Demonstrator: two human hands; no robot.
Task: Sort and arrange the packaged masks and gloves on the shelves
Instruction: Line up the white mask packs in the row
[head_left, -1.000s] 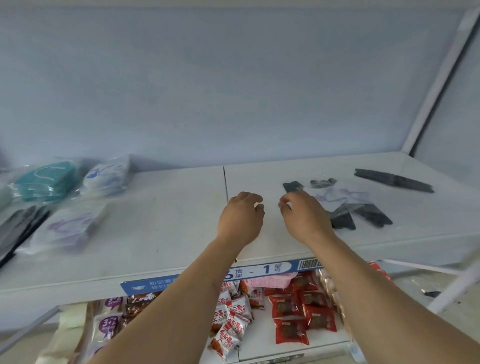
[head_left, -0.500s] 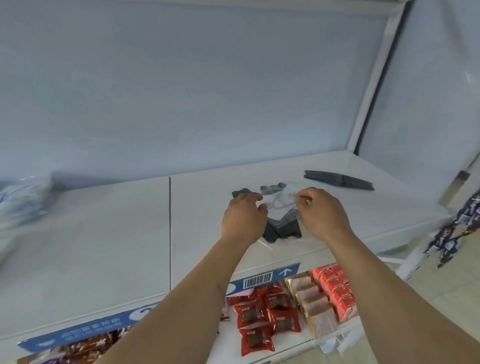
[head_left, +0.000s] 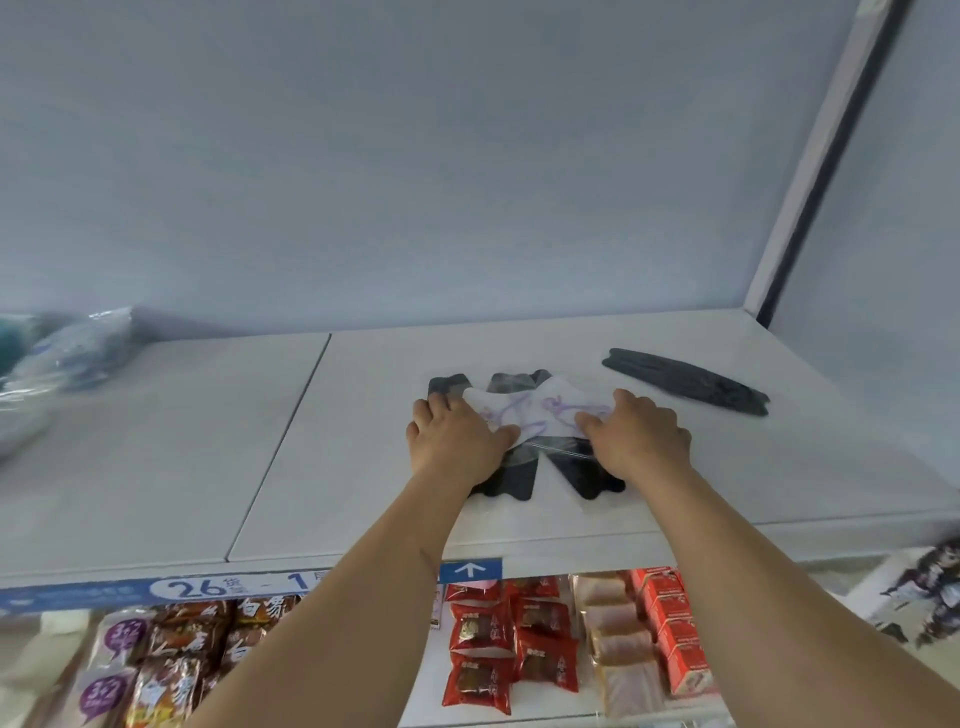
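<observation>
As both hands, left hand (head_left: 457, 441) and right hand (head_left: 636, 441), pinch the white mask packet (head_left: 540, 413) over black masks (head_left: 511, 475) (overlapping), lifting it level should avoid dragging them.

Both hands (head_left: 457, 447) (head_left: 639, 441) hold mask packet (head_left: 540, 410) (over black gloves (head_left: 519, 478)).
</observation>
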